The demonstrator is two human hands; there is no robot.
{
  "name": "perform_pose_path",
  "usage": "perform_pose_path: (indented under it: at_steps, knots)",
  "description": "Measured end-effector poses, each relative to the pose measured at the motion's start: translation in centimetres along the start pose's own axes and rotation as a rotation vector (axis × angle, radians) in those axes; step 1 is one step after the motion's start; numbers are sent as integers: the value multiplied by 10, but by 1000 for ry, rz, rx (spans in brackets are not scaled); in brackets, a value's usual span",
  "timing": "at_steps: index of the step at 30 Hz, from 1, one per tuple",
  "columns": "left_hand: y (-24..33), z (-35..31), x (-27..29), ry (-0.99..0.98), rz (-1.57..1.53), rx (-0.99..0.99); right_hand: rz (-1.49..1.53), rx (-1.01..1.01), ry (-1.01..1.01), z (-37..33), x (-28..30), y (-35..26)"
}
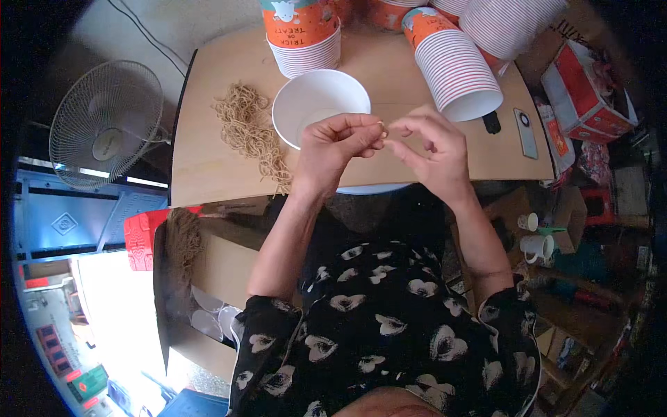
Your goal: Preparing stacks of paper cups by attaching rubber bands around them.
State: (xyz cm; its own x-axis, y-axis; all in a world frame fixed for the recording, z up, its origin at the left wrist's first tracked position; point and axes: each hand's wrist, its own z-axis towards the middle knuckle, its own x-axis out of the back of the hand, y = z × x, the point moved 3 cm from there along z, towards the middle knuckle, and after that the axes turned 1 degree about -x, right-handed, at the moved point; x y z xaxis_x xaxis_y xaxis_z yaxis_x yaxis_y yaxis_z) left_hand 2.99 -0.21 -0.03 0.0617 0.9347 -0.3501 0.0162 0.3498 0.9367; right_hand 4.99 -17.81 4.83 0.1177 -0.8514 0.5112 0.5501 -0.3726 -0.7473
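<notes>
Above the near edge of the table, my left hand is closed in a pinch. A small pale bit shows at its fingertips, too small to name. My right hand faces it with curved fingers, a gap showing between thumb and forefinger, their tips close to the left fingertips. Just behind my left hand sits a white paper tub, its mouth facing up; I see nothing inside. Left of the tub lies a loose heap of tan cords, some trailing over the table's near edge.
Stacked orange-and-white paper tubs stand behind; another stack lies tipped toward me. A phone rests at the table's right. A fan stands left. Below are an open carton and a white mug.
</notes>
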Motion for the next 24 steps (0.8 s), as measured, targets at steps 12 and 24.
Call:
perform_pose_path:
  at_steps: [12, 24]
  knots:
    - [-1, 2, -7, 14, -51, 25, 44, 115, 114, -7, -12, 13]
    - [-8, 2, -12, 23, 14, -4, 362, -121, 58, -12, -15, 28]
